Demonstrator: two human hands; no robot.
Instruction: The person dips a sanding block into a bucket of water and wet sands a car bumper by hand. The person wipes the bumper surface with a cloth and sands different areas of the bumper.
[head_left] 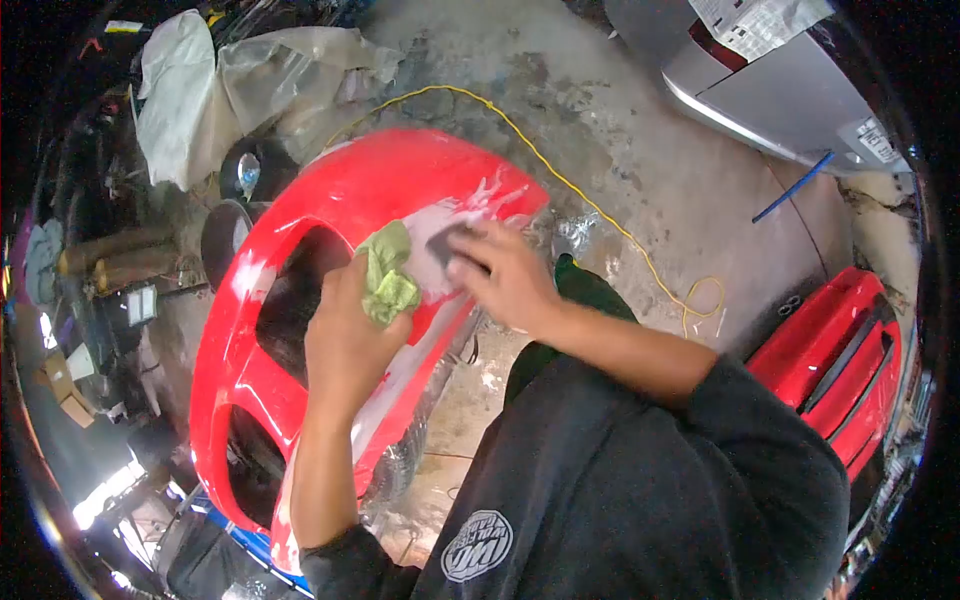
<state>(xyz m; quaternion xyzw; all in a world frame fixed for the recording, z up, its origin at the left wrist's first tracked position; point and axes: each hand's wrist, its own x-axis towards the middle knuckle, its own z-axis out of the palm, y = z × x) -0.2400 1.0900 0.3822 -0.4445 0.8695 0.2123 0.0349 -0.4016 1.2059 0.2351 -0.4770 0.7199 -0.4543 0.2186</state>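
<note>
A red car bumper [390,170] with large openings lies in front of me, its surface marked with pale, whitish sanded patches. My left hand [345,315] is closed round a crumpled yellow-green cloth [388,275] over the bumper. Against the pale patch near the bumper's right end, my right hand [500,270] presses a dark grey sanding pad [452,245]. The fingers of that hand are bent over the pad and slightly blurred.
A yellow cord [560,175] curves across the concrete floor [640,140]. At upper right stands a silver car part [770,100] with paper on it; another red bumper [840,370] lies at right. Plastic sheeting [290,75] and clutter fill the left side.
</note>
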